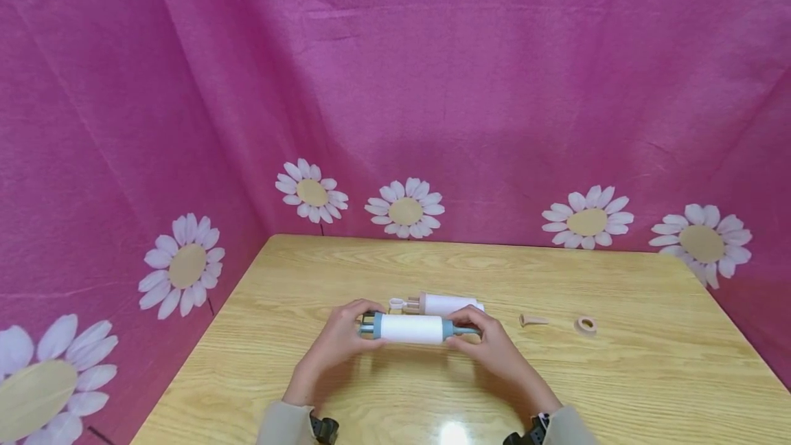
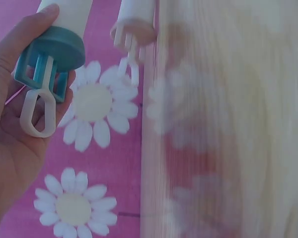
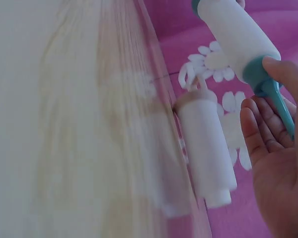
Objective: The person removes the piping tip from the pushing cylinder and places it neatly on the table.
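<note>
Across the front middle of the table, in the head view, an icing syringe (image 1: 410, 329) with a white barrel and teal ends is held level between both hands. My left hand (image 1: 340, 332) grips its handle end, thumb on the barrel; a white plunger loop (image 2: 31, 115) sticks out there in the left wrist view. At the nozzle end, my right hand (image 1: 485, 340) pinches the teal collar (image 3: 256, 71), and the long teal nozzle (image 3: 279, 104) runs over the palm. Just behind lies a second white syringe (image 1: 450, 304) with a pinkish collar and its own plunger loop.
On the wooden table (image 1: 618, 376), right of the hands, lie a small pinkish nozzle (image 1: 533, 321) and a pinkish ring (image 1: 579, 326). A magenta cloth (image 1: 463, 88) with daisies hangs behind the table and along its left side.
</note>
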`<state>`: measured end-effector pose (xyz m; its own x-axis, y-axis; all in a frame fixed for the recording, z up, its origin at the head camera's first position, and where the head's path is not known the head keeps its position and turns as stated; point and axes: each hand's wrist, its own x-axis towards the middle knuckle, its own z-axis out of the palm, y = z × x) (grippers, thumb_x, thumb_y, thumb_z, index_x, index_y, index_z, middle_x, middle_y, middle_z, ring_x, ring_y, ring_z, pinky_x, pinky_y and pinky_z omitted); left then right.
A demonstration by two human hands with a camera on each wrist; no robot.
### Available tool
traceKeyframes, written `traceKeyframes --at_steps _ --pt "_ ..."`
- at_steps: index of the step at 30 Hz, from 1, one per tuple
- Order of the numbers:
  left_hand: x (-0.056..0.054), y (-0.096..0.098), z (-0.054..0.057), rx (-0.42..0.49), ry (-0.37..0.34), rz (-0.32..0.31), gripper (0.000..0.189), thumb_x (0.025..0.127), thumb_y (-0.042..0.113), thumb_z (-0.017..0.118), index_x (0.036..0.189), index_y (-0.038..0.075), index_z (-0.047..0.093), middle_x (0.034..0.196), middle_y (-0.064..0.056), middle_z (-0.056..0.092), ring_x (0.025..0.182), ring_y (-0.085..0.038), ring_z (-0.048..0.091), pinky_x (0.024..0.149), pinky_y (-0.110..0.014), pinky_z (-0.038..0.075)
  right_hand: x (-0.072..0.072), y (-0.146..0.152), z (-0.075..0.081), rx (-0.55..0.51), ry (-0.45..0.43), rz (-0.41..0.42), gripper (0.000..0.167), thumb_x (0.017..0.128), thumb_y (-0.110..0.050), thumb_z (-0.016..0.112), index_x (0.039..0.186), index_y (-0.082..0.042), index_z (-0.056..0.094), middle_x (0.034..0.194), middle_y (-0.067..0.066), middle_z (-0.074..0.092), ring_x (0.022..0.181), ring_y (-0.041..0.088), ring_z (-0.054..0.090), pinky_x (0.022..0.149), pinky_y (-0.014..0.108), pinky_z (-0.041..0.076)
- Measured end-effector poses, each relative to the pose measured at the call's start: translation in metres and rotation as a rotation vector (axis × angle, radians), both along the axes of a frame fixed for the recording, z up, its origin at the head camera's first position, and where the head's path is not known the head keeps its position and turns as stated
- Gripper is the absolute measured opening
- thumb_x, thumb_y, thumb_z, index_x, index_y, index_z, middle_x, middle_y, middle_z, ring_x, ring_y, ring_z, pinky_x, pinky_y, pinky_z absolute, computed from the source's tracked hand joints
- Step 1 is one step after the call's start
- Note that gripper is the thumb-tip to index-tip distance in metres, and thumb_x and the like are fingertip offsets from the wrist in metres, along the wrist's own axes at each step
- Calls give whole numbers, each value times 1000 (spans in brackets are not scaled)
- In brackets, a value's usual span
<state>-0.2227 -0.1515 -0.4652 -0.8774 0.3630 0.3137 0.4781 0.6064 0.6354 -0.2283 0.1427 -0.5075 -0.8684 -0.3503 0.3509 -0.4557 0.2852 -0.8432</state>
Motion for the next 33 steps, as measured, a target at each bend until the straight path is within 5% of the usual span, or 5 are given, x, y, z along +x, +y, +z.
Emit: traceKeyframes --at_steps 10,21,25,33 --pt "-3 44 -3 25 25 -54 49 74 22 86 116 6 67 119 -9 69 105 -21 66 87 -34 57 11 44 1 -42 -16 -43 29 87 -12 73 115 -11 64 116 10 62 104 -3 58 93 16 50" --pt "-6 84 -3 45 79 -105 45 72 25 87 110 10 67 120 -12 69 115 -28 64 97 -46 52 21 83 2 -78 -9 -86 27 89 -7 69 115 -8 64 111 -8 63 102 1 60 92 14 47" --pt "-8 93 -5 2 150 -116 46 71 27 87 109 10 67 109 -7 71 102 -25 66 89 -36 50 24 92 2 -83 18 -83 27 89 -5 69 116 -6 64 110 -7 64 102 1 61 92 15 48" --pt "-8 101 -1 2 50 -101 46 72 28 88 111 14 67 111 -4 70 99 -18 64 82 -22 53 25 100 2 -105 54 -52 29 87 2 68 116 -1 63 111 -6 63 102 1 62 92 15 49"
